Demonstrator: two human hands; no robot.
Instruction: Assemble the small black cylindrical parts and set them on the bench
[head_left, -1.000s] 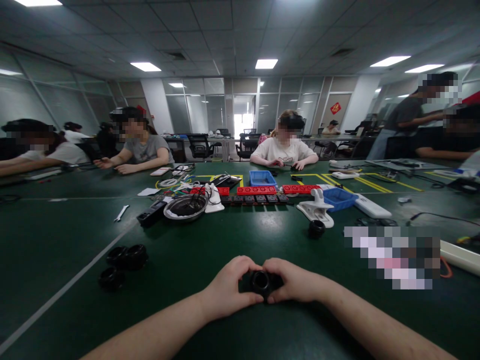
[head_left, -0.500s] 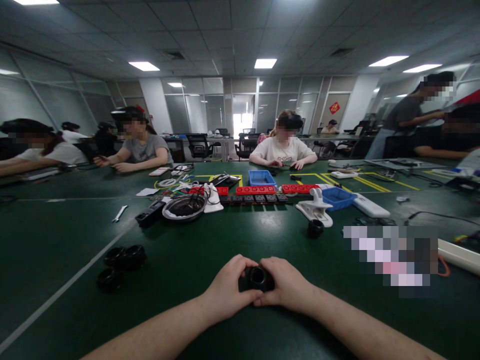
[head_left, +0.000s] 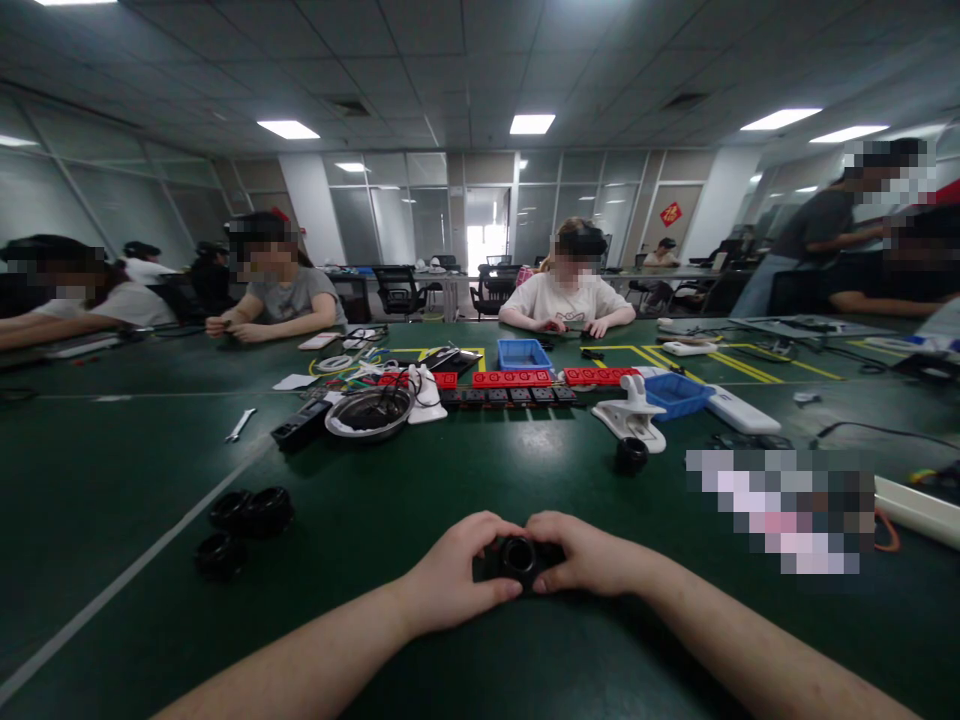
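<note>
Between my two hands, low in the middle of the view, is a black ring-shaped part (head_left: 517,578) with a round hole facing up. My left hand (head_left: 465,565) curves round its left side, thumb at the near edge and fingers at the far edge. From the right, my right hand (head_left: 589,555) grips it the same way, and the thumbs are slightly apart. Three similar black rings (head_left: 268,512) lie grouped on the green tabletop (head_left: 360,530) to the left. Another black ring (head_left: 631,455) rests farther off, right of centre.
Across the table stand a metal bowl (head_left: 369,415), a white clamp (head_left: 626,415), red socket strips (head_left: 510,379), a blue tray (head_left: 523,354) and another blue tray (head_left: 679,397). A wrench (head_left: 241,425) lies left. A person (head_left: 570,295) sits opposite; others work around.
My right hand has shifted slightly right, and its thumb has drawn away from my left thumb. The ring shows a little more of its top and stays between my hands.
</note>
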